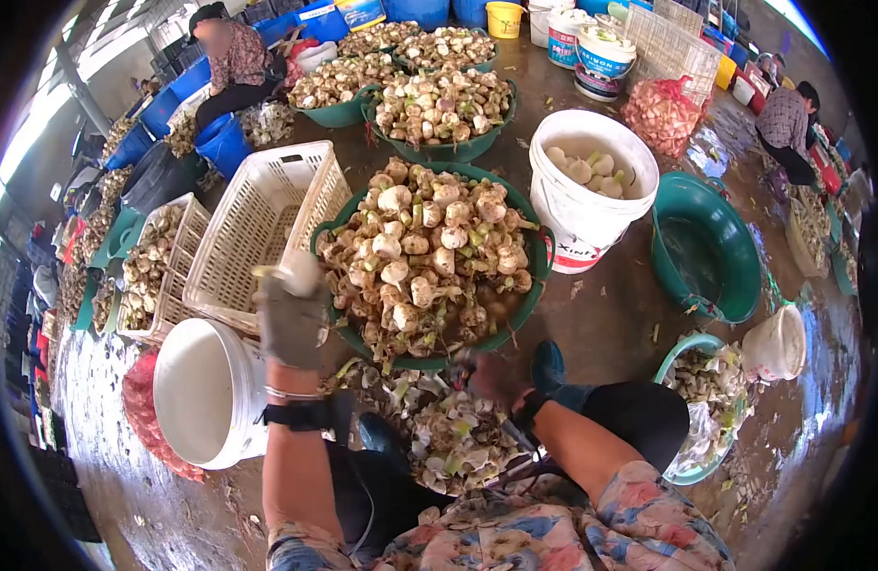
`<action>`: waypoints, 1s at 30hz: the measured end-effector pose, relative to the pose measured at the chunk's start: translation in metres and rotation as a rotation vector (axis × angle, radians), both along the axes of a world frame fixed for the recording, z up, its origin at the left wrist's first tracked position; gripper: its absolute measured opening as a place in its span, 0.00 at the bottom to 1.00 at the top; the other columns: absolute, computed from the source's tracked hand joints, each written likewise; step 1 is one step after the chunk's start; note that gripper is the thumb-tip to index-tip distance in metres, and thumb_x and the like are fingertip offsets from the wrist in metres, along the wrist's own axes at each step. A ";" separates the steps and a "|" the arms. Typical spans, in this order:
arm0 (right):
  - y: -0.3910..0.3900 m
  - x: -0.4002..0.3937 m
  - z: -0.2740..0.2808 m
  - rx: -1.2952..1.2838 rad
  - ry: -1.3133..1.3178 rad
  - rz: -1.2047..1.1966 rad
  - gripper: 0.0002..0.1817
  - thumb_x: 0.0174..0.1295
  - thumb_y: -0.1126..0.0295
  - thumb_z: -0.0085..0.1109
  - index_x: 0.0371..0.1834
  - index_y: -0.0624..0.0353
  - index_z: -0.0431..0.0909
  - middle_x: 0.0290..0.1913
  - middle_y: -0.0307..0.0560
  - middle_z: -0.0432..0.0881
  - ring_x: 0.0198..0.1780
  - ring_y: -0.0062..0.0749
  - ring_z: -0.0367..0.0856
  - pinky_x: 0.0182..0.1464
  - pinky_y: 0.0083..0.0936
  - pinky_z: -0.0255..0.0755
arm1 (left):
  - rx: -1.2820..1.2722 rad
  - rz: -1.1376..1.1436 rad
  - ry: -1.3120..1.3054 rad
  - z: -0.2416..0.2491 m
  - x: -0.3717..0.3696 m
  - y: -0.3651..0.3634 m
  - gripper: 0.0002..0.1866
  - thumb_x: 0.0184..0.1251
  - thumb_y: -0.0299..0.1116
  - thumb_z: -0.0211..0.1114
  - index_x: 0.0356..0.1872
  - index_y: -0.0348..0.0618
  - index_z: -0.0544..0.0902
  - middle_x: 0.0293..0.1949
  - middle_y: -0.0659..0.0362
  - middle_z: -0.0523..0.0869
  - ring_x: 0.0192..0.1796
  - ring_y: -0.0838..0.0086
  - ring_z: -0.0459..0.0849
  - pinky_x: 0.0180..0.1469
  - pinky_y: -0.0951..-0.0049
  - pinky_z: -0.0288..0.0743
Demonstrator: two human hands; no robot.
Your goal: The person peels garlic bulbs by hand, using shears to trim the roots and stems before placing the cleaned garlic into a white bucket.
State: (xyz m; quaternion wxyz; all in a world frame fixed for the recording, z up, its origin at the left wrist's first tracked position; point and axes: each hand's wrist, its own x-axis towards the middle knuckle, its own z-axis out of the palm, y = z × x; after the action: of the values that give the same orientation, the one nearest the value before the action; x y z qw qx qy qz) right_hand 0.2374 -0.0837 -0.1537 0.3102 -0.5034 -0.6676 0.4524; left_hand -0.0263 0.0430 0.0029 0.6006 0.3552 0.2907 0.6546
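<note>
My left hand, in a dark grey glove, is raised at the left rim of a green tub. Its fingers are closed around a pale garlic bulb with a short stem pointing left. My right hand, in a dark glove, is low by the tub's near edge, its fingers curled around a small dark thing, too blurred to name. Heaped in the tub are garlic bulbs with dirty skins and cut stems. Beneath my hands, garlic skins and trimmings lie in a pile between my boots.
An upright white bucket holds peeled-looking bulbs. Left are a cream plastic crate and a tipped white bucket. An unfilled green basin and a tub of scraps stand right. Two people sit farther off.
</note>
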 end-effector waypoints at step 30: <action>0.027 0.020 0.063 -0.156 0.237 -0.307 0.23 0.63 0.57 0.56 0.52 0.64 0.75 0.46 0.49 0.82 0.44 0.32 0.79 0.49 0.27 0.73 | 0.097 -0.415 1.217 -0.039 0.098 -0.091 0.46 0.49 0.43 0.75 0.67 0.38 0.60 0.61 0.45 0.71 0.63 0.60 0.70 0.63 0.66 0.64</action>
State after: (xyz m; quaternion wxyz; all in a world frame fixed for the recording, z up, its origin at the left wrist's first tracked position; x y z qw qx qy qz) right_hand 0.2576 -0.0570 -0.0909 0.4118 -0.5649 -0.5048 0.5065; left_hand 0.0713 -0.0479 -0.0361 0.4256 0.7386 0.4749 0.2185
